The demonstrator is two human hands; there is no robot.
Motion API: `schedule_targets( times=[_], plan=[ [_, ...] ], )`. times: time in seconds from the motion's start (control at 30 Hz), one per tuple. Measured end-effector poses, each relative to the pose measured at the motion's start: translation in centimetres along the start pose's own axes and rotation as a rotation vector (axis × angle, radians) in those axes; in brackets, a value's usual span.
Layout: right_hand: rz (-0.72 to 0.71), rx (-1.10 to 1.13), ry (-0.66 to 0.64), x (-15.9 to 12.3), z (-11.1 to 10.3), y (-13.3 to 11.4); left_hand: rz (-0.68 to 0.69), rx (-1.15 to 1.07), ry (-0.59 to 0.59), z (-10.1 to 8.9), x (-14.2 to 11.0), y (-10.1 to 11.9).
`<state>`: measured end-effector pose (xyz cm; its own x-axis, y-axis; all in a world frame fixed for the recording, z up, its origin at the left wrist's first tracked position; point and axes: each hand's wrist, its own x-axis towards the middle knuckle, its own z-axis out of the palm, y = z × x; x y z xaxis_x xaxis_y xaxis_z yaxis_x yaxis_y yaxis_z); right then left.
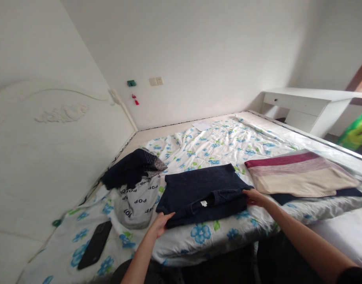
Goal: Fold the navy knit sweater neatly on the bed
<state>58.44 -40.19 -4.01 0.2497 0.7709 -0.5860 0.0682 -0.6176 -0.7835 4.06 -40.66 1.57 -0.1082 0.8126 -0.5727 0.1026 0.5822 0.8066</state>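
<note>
The left hand (160, 225) and right hand (254, 197) lie at either end of a folded navy knit sweater (201, 193) by the bed's (225, 150) near edge, fingers flat, loosely spread, pinching nothing, with a crumpled navy-and-grey cloth pile (136, 189), a folded maroon-and-cream striped blanket (299, 175) and one black phone (95, 244) nearby.

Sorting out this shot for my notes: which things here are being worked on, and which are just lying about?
Being worked on: folded navy sweater, left hand, right hand.

Lying about: POP-print cloth, crumpled navy cloth, striped cloth, phone.
</note>
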Motion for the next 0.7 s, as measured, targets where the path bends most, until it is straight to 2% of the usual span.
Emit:
schedule_targets(
  times=[0.07, 0.1, 0.17, 0.2, 0.23, 0.3, 0.37, 0.47, 0.57, 0.63, 0.7],
  plan=[
    [0.027, -0.163, -0.008, -0.1, -1.6, 0.4, 0.058, 0.138, 0.07, -0.6, -0.4, -0.9],
    [0.034, -0.251, -0.001, -0.1, -2.5, 0.5, 0.117, 0.243, 0.149, -0.9, -0.6, -1.2],
    [-0.007, -0.439, 0.018, -0.3, -4.2, 0.3, 0.325, 0.486, 0.345, -1.3, -1.0, -1.5],
    [-0.045, -0.533, 0.04, -0.5, -4.9, 0.1, 0.464, 0.6, 0.415, -1.4, -1.3, -1.5],
    [-0.097, -0.62, 0.077, -0.7, -5.4, -0.2, 0.608, 0.693, 0.437, -1.2, -1.6, -1.5],
    [-0.251, -0.734, 0.18, -1.4, -5.4, -1.1, 0.839, 0.816, 0.335, -0.4, -2.4, -1.4],
    [-0.439, -0.703, 0.214, -2.4, -4.1, -2.0, 0.906, 0.891, 0.132, 1.3, -3.1, -1.2],
    [-0.634, -0.493, 0.062, -4.1, -0.4, -3.0, 0.843, 0.954, -0.093, 4.2, -3.8, -0.7],
    [-0.74, -0.418, -0.11, -5.2, 3.2, -3.3, 0.806, 0.992, -0.192, 6.2, -4.1, -0.1],
    [-0.791, -0.444, -0.182, -5.5, 4.4, -3.2, 0.809, 1.02, -0.242, 6.7, -4.2, 0.1],
    [-0.782, -0.479, -0.239, -5.4, 4.5, -3.2, 0.811, 1.062, -0.292, 6.8, -4.5, -0.1]
  ],
)
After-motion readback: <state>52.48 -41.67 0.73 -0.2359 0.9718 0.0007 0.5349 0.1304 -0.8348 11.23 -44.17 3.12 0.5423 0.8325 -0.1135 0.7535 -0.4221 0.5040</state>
